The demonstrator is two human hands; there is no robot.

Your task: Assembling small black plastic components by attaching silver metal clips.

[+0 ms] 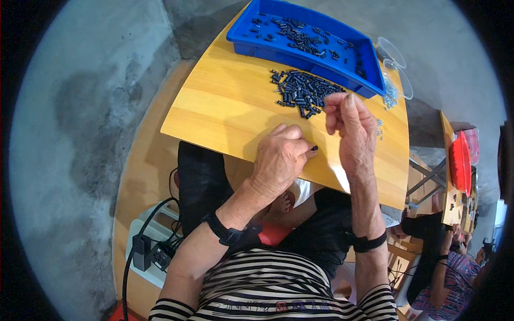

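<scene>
Pinching a small black part [314,148] in left hand [279,158] fingers, right hand [350,128] fingers curled near part pile [304,94], blue tray [305,40] behind.

No packages, labels, signs or screens show anywhere in this view

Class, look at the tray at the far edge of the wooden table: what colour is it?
The tray is bright blue, with small dark parts scattered inside; the head view shows it best.

Left hand [279,156] pinching small black part [314,148]
</scene>
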